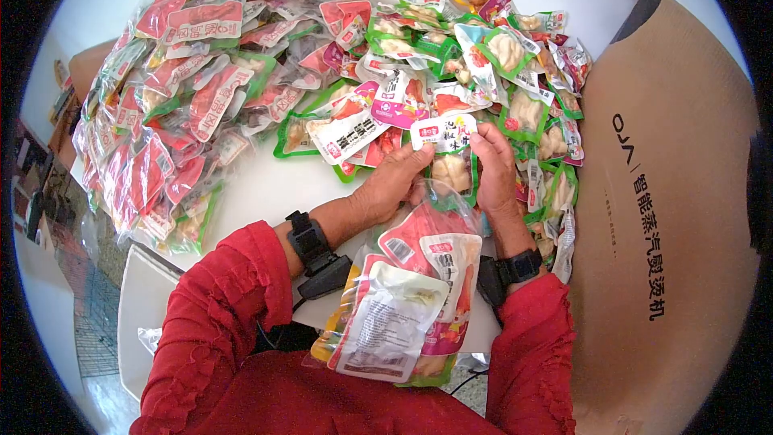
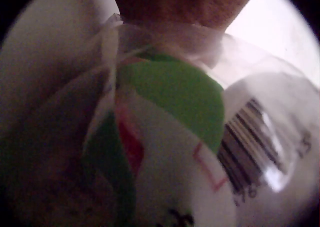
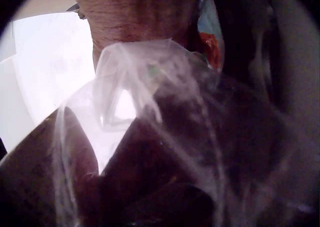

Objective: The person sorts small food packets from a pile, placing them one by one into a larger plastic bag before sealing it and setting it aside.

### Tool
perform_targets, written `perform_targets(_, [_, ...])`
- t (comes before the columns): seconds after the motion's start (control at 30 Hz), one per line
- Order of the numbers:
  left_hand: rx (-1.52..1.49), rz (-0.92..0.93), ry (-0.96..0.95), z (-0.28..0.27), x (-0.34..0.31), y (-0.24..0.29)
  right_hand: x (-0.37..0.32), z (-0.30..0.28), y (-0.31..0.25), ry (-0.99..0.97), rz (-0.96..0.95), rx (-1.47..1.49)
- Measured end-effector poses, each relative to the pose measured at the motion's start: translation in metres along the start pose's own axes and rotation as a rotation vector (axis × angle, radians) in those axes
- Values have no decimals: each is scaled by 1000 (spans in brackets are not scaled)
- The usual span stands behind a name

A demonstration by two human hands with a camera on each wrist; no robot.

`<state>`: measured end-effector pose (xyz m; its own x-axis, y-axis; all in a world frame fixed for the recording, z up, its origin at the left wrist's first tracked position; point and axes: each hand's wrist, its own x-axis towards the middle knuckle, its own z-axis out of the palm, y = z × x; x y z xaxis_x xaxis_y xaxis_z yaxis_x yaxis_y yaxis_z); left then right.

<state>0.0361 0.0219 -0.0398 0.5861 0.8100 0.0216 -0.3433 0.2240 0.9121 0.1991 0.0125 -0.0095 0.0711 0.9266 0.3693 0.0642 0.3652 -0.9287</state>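
Observation:
Between both hands is a snack packet (image 1: 452, 163) with a green border, a white label and pale contents showing through its window. My left hand (image 1: 390, 185) holds its left side, thumb along the upper edge. On the other side, my right hand (image 1: 495, 165) pinches the upper right part. Just below them hangs a clear plastic bag (image 1: 403, 306) with several red, white and green packets inside, its gathered top close against the hands. Bag film and a barcode (image 2: 245, 144) fill the left wrist view; crumpled clear film (image 3: 150, 87) covers much of the right wrist view.
A big clear bag full of packets (image 1: 193, 89) stands at left on the white table (image 1: 258, 185). Loose packets (image 1: 515, 52) are heaped beyond the hands and along the right side. A tall cardboard box (image 1: 668, 177) walls off the right.

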Motion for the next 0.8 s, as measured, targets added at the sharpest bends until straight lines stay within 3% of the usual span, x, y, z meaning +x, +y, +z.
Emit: perform_targets(0.8, [93, 30, 52, 8, -5, 9, -1, -1, -1, -11, -26, 8])
